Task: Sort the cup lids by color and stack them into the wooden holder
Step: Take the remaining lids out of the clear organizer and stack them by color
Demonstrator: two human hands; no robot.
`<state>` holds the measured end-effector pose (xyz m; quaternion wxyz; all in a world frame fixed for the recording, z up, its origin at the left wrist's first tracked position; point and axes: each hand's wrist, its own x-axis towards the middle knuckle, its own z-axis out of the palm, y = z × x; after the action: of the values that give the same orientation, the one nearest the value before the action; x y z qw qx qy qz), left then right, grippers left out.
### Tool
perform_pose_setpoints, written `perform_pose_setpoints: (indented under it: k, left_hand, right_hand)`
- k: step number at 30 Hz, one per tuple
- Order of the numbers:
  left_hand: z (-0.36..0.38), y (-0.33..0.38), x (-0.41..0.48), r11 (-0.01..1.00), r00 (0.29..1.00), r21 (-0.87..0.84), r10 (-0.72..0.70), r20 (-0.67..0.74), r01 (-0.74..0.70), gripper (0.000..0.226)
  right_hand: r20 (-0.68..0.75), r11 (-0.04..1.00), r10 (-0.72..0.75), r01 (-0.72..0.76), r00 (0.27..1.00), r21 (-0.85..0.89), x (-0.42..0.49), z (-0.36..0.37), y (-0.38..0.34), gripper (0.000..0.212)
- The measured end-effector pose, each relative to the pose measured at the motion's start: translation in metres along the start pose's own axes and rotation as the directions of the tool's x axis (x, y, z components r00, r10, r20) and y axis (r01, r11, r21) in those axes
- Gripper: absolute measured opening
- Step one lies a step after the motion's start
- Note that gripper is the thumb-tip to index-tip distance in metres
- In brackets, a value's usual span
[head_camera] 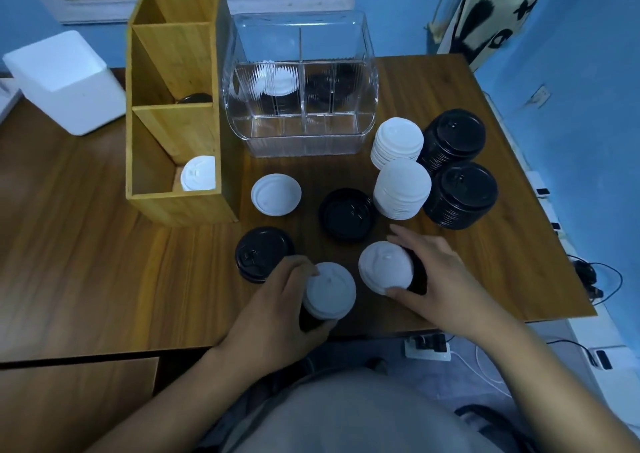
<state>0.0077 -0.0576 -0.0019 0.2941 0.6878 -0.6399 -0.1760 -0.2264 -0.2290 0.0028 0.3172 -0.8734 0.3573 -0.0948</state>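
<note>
My left hand [277, 300] grips a short stack of lids with a white lid [330, 291] on top and black ones below, near the table's front edge. Beside it, my right hand [436, 276] grips another stack topped by a white lid [385, 267] over black lids. The wooden holder [142, 133] stands at the left with three compartments: white lids [199, 173] lie in the nearest, black lids [194, 98] in the middle one. Loose on the table lie a white lid [276, 194] and two black lids [346, 214] [259, 251].
Two white stacks [398, 142] [403, 187] and two black stacks [452, 139] [462, 194] stand at the right. A clear plastic organizer [301, 130] holding white and black lids sits behind them. A white box [65, 78] stands far left. The table's front edge runs under my wrists.
</note>
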Motion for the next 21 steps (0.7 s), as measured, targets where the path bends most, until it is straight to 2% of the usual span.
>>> perform_pose_setpoints:
  k: [3,8,10,13,16,18,21]
  left_hand:
    - [-0.002,0.001,0.004,0.999,0.999,0.050,-0.023,0.023,0.022,0.078]
    - [-0.008,-0.002,0.006,0.999,0.995,0.016,-0.053,0.086,0.051,0.091]
    - [-0.007,-0.003,0.007,0.999,0.994,0.009,-0.039,0.100,0.038,0.087]
    - [-0.001,-0.002,0.009,0.999,0.996,0.034,-0.040,0.074,0.038,0.084]
    - [0.005,0.001,0.013,0.996,0.998,0.083,-0.043,0.038,0.039,0.089]
    - [0.006,0.000,0.014,0.995,0.999,0.098,-0.028,0.037,0.024,0.093]
    - [0.003,-0.004,0.010,0.998,0.996,0.030,-0.052,0.069,0.050,0.096]
  right_hand:
    - [0.027,0.997,0.010,-0.012,1.000,0.076,-0.001,-0.005,0.005,0.098]
    - [-0.100,0.999,-0.019,0.015,0.995,-0.047,0.000,0.007,-0.009,0.091]
    - [-0.061,0.999,-0.027,0.024,0.998,-0.043,0.000,0.011,-0.010,0.088]
    - [0.029,0.997,0.008,-0.010,1.000,0.077,-0.003,0.009,-0.010,0.095]
    - [-0.049,0.998,-0.047,0.049,0.998,0.043,-0.002,0.013,-0.011,0.088]
    - [-0.107,0.999,-0.021,0.024,0.994,0.030,0.000,0.013,-0.014,0.084]
    - [-0.167,0.997,0.006,0.006,0.986,0.072,-0.002,0.003,-0.019,0.084]
